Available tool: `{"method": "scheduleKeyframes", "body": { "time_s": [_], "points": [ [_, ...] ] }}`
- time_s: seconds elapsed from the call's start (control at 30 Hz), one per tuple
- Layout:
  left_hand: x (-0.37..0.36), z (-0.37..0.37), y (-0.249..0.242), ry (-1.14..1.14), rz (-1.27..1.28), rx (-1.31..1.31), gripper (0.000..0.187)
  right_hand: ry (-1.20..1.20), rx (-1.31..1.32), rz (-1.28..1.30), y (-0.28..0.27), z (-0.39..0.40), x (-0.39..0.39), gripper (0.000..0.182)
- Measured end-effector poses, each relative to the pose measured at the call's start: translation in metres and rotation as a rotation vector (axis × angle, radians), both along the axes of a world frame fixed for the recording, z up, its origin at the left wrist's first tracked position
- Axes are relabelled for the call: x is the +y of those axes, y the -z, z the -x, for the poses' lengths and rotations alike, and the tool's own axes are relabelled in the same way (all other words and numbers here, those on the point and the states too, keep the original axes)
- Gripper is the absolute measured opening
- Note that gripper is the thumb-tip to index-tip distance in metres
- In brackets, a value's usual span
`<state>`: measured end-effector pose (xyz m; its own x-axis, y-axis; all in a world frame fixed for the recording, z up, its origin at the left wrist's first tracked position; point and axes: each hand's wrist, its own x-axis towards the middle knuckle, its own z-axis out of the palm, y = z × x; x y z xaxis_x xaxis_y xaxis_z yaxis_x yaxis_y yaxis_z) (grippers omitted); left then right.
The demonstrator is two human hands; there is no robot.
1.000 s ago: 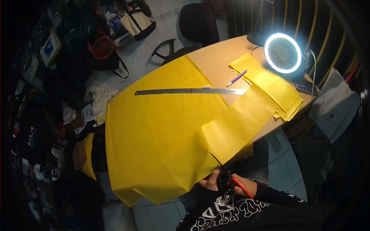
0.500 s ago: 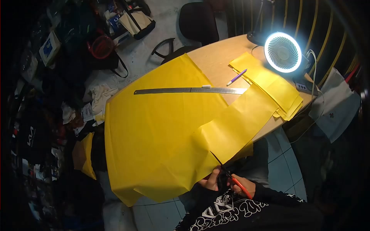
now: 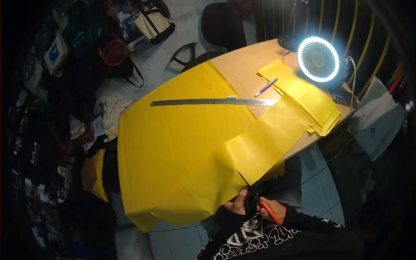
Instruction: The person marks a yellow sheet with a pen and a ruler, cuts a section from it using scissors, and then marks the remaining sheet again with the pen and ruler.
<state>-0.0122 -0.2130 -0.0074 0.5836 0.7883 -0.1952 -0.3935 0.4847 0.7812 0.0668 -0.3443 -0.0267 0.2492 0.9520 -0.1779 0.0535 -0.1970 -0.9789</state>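
A large yellow sheet (image 3: 173,143), which looks like fabric, covers much of the table and hangs over its near edge. My right hand (image 3: 275,208) is closed round the red handles of a pair of scissors (image 3: 268,209). Their dark blades lie in a slit at the sheet's near edge, between the main piece and a strip (image 3: 268,141) that stretches to the right. Just left of the scissors, my left hand (image 3: 237,204) pinches the sheet's lower edge; some of its fingers are hidden. A steel ruler (image 3: 195,102) lies across the sheet.
Folded yellow pieces (image 3: 303,91) are stacked at the right with a purple pen (image 3: 266,87) on them. Behind them stands a lit ring-shaped fan lamp (image 3: 318,59). A small white piece (image 3: 232,97) touches the ruler. A dark chair (image 3: 222,25) stands beyond the wooden table (image 3: 242,65).
My right hand and the scissors' handles have shifted very slightly. The sheet, the ruler and my left hand look almost the same.
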Motion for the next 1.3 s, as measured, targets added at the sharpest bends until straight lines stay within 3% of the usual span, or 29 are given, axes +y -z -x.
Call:
{"method": "scheduleKeyframes", "body": {
  "time_s": [0.37,0.53,0.63,0.77,1.3],
  "points": [
    [0.002,-0.001,0.009,-0.023,0.058,0.017,0.026,-0.007,0.008,0.076,-0.005,-0.002,0.001,0.037],
    [0.005,0.002,0.012,0.016,0.154,0.059,0.025,-0.018,-0.014,0.08,-0.004,-0.002,0.002,0.048],
    [0.011,0.007,0.023,0.131,0.083,0.046,0.043,-0.012,-0.021,0.087,-0.003,-0.002,0.003,0.055],
    [0.006,0.006,0.009,0.094,0.111,0.105,0.044,0.006,-0.059,0.063,0.002,-0.002,0.006,0.059],
    [0.009,0.01,0.023,0.103,0.041,0.12,0.036,0.014,-0.078,0.063,0.002,-0.001,0.011,0.055]
  ]
}}
